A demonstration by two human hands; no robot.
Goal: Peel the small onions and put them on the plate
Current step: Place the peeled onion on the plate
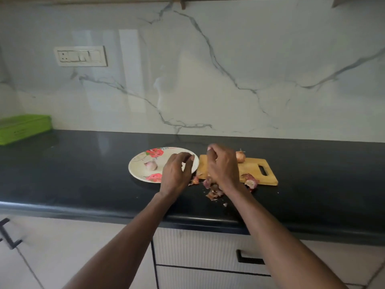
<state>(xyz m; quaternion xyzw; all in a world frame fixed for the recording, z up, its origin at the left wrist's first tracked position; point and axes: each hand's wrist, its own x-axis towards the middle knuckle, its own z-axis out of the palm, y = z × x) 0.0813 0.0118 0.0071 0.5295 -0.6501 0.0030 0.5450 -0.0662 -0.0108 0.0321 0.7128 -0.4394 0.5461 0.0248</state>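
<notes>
- The plate (pixel 137 163), white with red flowers, sits on the dark worktop (pixel 83 174) a little left of the frame's centre; one peeled onion (pixel 151 165) lies on it, pale and pinkish, left of the plate's middle.
- Just right of the plate lies a wooden cutting board (pixel 254 170), its handle slot toward the right of the frame. An unpeeled onion (pixel 240 157), golden-skinned, rests at the board's upper edge.
- Loose onion skins (pixel 214 191) are scattered below the board on the worktop, and a larger reddish piece of peel (pixel 251 181) lies at the board's lower edge.
- The left hand (pixel 177 174) hovers over the plate's right rim, fingers curled with the tips drawn together; whether they pinch something small I cannot tell — the back of the hand hides it.
- The right hand (pixel 221 165) is over the left end of the board, fingers bent downward and closed as if round something; the thing itself is hidden, so I cannot tell what, if anything, it holds.
- Step in hand, as I judge it: midway through the peeling — one onion done and plated, at least one untouched on the board, and perhaps another being worked between the hands.
- The next move likely calls for stripping the last skin cleanly, then setting the bare onion on the plate beside the first; after that, a reach to the upper edge of the board for the golden one.
</notes>
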